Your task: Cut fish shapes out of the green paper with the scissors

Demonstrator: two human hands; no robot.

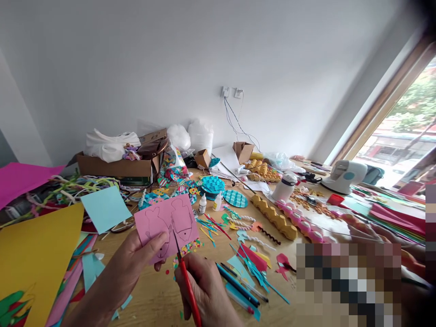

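A square sheet of pink paper (180,206) with pencil-like fish outlines is held up over the table. My left hand (141,254) pinches its lower left part, thumb on the front and fingers behind. My right hand (207,288) is closed around red-handled scissors (187,284), seen nearly edge-on. Their dark tip points up at the pink paper's lower middle, between the outlines; whether it touches the sheet I cannot tell. Behind the paper lie colourful paper dots (193,245), and two small glue bottles (202,204) stand just beyond its right edge.
Pens (237,284) and paper strips (254,268) lie right of my right hand. Yellow paper (41,254) and light-blue paper (105,209) are at left. Egg-carton strips (274,215) cross the right side. Another person's hand (384,236) is at far right, partly pixelated.
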